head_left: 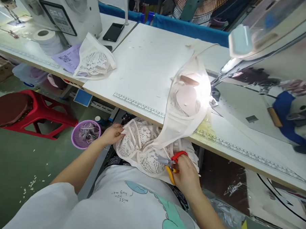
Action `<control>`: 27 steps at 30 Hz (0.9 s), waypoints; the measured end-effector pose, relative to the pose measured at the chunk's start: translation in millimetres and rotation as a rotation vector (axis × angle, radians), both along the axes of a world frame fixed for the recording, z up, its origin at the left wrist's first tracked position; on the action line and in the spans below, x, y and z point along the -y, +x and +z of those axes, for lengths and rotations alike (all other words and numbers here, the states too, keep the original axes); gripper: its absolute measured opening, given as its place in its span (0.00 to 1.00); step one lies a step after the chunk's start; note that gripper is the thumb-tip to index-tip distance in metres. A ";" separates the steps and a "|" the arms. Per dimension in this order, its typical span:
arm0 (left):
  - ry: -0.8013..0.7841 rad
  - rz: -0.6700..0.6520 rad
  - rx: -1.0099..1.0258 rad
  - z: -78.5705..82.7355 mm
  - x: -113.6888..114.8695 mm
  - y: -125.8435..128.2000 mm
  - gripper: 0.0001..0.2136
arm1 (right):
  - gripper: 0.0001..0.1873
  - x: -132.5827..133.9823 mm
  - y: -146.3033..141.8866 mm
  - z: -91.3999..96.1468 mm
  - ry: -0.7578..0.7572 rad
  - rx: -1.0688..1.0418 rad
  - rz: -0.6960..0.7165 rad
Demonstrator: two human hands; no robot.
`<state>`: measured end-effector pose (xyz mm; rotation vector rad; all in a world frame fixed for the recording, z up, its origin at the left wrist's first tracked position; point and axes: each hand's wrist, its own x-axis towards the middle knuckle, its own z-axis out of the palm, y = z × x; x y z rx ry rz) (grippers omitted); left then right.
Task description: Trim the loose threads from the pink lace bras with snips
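Here's the lace garment (147,161), white and rumpled, spread across the lap and tucked close under the front edge of the desk (145,67), and both hands are on the job! Take that garment as the centre of the dial: out towards nine o'clock, the left hand (113,134) has its fingers and thumb closed in a pinch on the edge of the lace. Over at four, the right hand (187,173) is curled round the red and orange handles of the scissors (165,160), whose grey blades point back towards nine, right over the nearer lace cup; whether the blades are parted is too blurred to call. Up at one o'clock, a second white garment (178,125) with a pale beige cup inside lies brightly lit on the desk, its lower end hanging over the edge to meet the lace in the lap. Just beside it, at two, looms the near sewing machine (277,59). Swing to eleven: a lace cup piece (95,63) overlaps a purple printed sheet (66,58), a black phone (114,32) lies just beyond, and another sewing machine (68,6) stands there with a white roll (46,40) at its foot. Down on the floor around nine, a purple basket (74,143) holds scraps, and past it sits a red stool (38,111).
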<state>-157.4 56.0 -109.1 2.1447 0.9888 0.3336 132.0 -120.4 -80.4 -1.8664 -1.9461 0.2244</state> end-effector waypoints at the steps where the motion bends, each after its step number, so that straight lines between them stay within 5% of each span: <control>1: 0.021 -0.012 -0.014 11.1 1.5 -1.6 0.11 | 0.05 5.8 4.3 2.3 0.012 0.000 -0.032; 6: 0.079 -0.058 -0.036 48.0 1.0 23.4 0.11 | 0.07 19.0 42.1 20.1 0.054 0.028 -0.319; 12: 0.128 -0.027 -0.160 15.8 -7.7 73.9 0.20 | 0.17 23.4 80.9 38.4 0.012 -0.038 -0.431; 18: 0.149 0.034 -0.283 4.8 11.3 87.3 0.11 | 0.16 -21.2 86.2 75.1 0.125 -0.025 -0.232; 22: 0.147 0.053 -0.319 12.7 17.4 90.2 0.12 | 0.07 -86.4 48.0 97.4 0.094 -0.019 0.094; 27: 0.144 0.022 -0.223 36.9 3.8 62.4 0.21 | 0.12 -136.1 -7.5 89.3 0.008 -0.181 0.137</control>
